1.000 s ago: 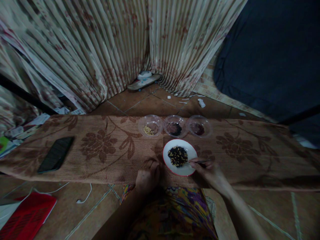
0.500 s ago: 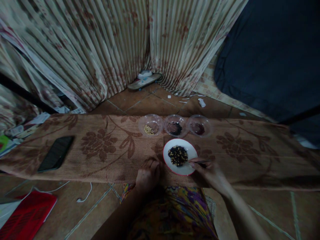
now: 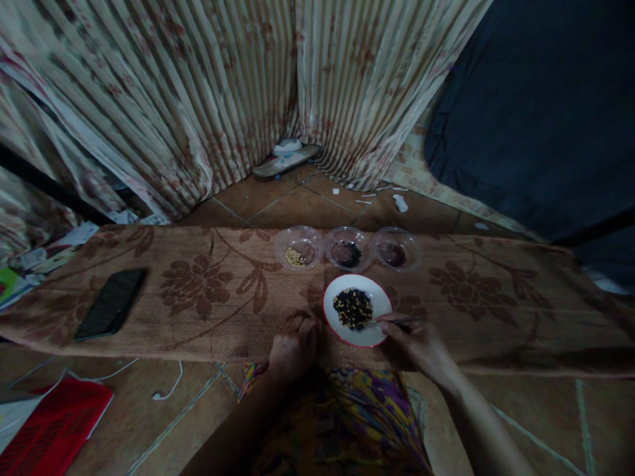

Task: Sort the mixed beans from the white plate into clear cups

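A white plate [image 3: 378, 301] with a red rim holds a heap of mixed black and yellow beans [image 3: 352, 309]. My right hand [image 3: 414, 340] pinches slim metal tweezers [image 3: 404, 320] over the plate's right side, their tips at the lower edge of the heap. My left hand [image 3: 294, 345] rests curled and closed on the cloth just left of the plate; nothing shows in it. Behind the plate three clear plastic bowls stand in a row: the left bowl [image 3: 312, 239] has yellow beans, the middle bowl [image 3: 342, 235] black ones, the right bowl [image 3: 401, 238] dark red ones.
A brown flowered cloth [image 3: 238, 324] covers the long, narrow table. A dark phone [image 3: 112, 304] lies on its left part. Papers [image 3: 64, 248] are at the far left edge. A red bag [image 3: 64, 423] and a white cable [image 3: 173, 387] lie on the tiled floor. Striped curtains [image 3: 238, 79] hang behind.
Hardly anything differs. My right hand and the tweezers shift very slightly at the plate's right side; my left hand stays put.
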`<state>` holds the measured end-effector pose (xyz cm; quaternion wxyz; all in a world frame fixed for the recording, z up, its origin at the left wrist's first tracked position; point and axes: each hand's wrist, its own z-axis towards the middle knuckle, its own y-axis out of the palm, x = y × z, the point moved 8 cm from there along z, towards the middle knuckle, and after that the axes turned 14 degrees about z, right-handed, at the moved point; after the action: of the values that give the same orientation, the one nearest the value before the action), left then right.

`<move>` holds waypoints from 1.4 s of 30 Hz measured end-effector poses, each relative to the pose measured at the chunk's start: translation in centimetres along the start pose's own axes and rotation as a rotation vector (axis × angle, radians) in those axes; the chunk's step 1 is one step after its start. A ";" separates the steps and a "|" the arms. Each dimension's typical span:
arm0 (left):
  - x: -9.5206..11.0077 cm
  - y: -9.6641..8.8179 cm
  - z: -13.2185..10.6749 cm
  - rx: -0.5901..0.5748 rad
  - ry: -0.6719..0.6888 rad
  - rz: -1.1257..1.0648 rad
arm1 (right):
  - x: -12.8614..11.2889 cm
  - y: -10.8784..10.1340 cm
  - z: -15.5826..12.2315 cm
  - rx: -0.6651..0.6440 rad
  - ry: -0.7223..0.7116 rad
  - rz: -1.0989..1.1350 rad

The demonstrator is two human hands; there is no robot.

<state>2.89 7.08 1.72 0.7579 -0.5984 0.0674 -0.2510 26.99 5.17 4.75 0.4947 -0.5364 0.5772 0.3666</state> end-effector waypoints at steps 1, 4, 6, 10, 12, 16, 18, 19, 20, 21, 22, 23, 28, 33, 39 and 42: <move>0.0 0.0 0.0 -0.002 -0.001 0.002 | -0.1 0.0 0.0 0.001 -0.001 0.002; 0.0 0.0 0.0 -0.005 0.001 0.003 | -0.2 -0.1 -0.1 0.005 -0.003 0.010; 0.0 -0.1 0.1 -0.006 0.003 0.001 | -0.1 -0.2 -0.1 0.007 0.005 0.005; 0.0 -0.2 0.1 -0.004 -0.004 -0.004 | -0.1 -0.3 -0.1 0.003 0.019 -0.009; 0.0 -0.2 0.1 -0.007 -0.006 -0.006 | -0.2 -0.4 -0.1 0.017 0.019 -0.019; 0.0 -0.1 0.1 -0.015 0.002 -0.004 | -0.6 -0.4 -0.2 0.019 0.008 -0.028; 0.0 0.0 0.1 -0.015 0.007 -0.004 | -0.6 -0.4 -0.2 0.012 0.008 -0.027; 0.0 0.0 0.1 -0.012 0.007 -0.005 | -0.6 -0.4 -0.2 0.010 0.009 -0.025; 0.0 0.0 0.1 -0.007 0.006 -0.004 | -0.5 -0.4 -0.3 0.010 0.009 -0.019; 0.0 -0.1 0.1 -0.003 0.005 -0.004 | -0.4 -0.4 -0.3 0.011 0.008 -0.010; 0.0 -0.1 0.1 0.001 0.003 -0.002 | -0.3 -0.4 -0.3 0.012 0.006 -0.002; 0.0 -0.1 0.1 0.004 0.001 -0.003 | -0.2 -0.4 -0.3 0.016 0.004 0.006; 0.0 0.0 0.1 -0.012 -0.007 -0.015 | -0.1 -0.2 -0.4 0.013 0.013 0.013; 0.0 0.1 0.0 -0.014 -0.003 -0.002 | 0.0 -0.1 -0.2 0.019 0.012 0.035; 0.0 0.2 -0.1 -0.006 -0.008 0.010 | 0.5 0.0 0.0 0.041 -0.015 0.053; 0.0 0.3 -0.1 -0.007 -0.004 0.007 | 0.5 0.1 0.0 0.034 -0.023 0.053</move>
<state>2.91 7.09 1.41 0.7570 -0.6011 0.0690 -0.2468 26.94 5.01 4.24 0.5004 -0.5081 0.5917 0.3760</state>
